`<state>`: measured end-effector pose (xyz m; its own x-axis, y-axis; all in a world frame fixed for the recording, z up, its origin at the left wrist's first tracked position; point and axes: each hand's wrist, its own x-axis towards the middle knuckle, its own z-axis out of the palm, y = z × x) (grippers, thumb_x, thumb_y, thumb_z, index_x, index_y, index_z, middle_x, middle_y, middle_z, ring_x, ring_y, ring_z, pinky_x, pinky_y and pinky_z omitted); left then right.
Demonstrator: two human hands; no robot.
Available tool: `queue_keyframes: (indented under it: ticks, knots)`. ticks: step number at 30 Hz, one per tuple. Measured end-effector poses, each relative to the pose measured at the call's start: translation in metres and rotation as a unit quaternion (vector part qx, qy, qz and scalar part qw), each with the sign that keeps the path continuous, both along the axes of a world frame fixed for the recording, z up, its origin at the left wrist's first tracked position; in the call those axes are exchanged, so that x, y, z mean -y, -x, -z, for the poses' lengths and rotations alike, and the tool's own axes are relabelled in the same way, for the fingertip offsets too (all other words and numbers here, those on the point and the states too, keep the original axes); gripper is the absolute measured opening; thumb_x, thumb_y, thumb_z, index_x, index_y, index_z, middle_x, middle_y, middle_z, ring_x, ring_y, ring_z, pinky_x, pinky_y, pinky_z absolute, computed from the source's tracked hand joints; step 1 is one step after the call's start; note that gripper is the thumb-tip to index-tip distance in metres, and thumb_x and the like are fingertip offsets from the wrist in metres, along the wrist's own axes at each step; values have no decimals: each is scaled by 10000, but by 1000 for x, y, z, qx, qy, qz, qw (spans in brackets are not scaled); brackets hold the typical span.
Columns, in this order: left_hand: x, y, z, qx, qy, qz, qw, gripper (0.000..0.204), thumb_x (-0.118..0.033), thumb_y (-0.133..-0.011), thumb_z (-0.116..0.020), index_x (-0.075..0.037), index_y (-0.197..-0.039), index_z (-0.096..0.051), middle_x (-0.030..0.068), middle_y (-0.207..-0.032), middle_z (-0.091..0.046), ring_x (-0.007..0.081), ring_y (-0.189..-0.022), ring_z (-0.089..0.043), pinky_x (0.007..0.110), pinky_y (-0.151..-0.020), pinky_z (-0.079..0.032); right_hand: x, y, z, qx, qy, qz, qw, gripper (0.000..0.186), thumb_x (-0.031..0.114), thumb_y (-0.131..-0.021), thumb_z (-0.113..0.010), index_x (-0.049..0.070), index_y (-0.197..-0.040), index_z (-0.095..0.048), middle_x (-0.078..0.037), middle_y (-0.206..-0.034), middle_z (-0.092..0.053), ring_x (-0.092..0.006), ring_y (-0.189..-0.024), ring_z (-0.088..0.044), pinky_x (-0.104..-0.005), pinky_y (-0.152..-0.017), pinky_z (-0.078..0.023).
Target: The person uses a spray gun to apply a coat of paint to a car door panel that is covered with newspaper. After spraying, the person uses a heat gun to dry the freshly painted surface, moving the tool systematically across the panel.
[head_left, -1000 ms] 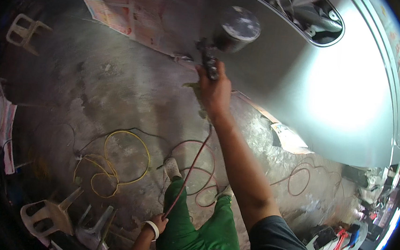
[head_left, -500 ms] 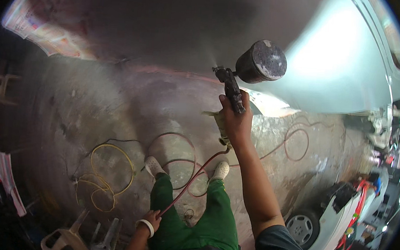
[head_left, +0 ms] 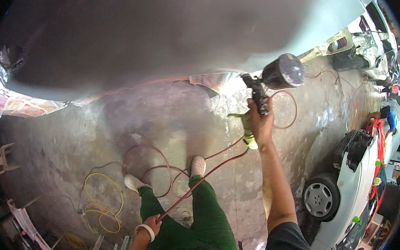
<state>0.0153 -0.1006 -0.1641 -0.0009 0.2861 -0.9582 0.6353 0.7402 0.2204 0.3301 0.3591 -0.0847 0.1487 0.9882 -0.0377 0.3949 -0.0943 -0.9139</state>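
My right hand [head_left: 259, 122] is closed around the spray gun [head_left: 269, 81], its cup above my grip, nozzle toward the grey panel [head_left: 146, 36]. My left hand [head_left: 152, 224] pinches the red hose [head_left: 205, 175] low, I judge to keep it off the paint.

The right hand [head_left: 260, 122] carries the spray gun [head_left: 271, 79] rightward along the grey car panel [head_left: 146, 31], now beside the white car [head_left: 359, 184].

A stained grey concrete floor [head_left: 68, 133] carries everything. Below the right hand [head_left: 259, 125], a red hose [head_left: 156, 168] loops across it and runs up to the left hand [head_left: 153, 224]. Left of that hand lies a coiled yellow cable [head_left: 102, 202]. Sheets of newspaper [head_left: 13, 103] lie far to the left, and a white plastic chair [head_left: 1, 160] stands there too.
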Motion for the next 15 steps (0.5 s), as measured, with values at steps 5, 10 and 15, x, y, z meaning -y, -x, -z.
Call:
queue_keyframes:
  ticks: [5, 10, 15]
  knots:
    - [-28, -40, 7, 5, 2, 40, 999, 503, -255, -996, -568, -26, -1438, -495, 229, -1367, -586, 377, -1244, -570, 450, -1052, -457, -40, -107, 20, -37, -46, 64, 996, 286, 184, -982, -679, 27, -1194, -570, 18, -877, -613, -85, -704, -516, -268, -628, -453]
    - [-27, -54, 24, 30, 20, 39, 999, 596, -278, -997, -593, -21, -1502, -407, 185, -1301, -646, 284, -1057, -678, 394, -920, -535, -85, -201, 42, 57, -54, 147, 986, 285, 252, -975, -680, 22, -1113, -583, -48, -838, -666, -118, -736, -614, -284, -655, -493]
    - [-8, -50, 37, 50, 31, 7, 998, 688, -281, -989, -620, -24, -1551, -317, 187, -1306, -639, 235, -887, -713, 367, -781, -575, -96, -218, 43, 166, -81, 191, 964, 300, 256, -967, -684, -2, -1088, -590, -105, -880, -712, -162, -790, -662, -327, -717, -509]
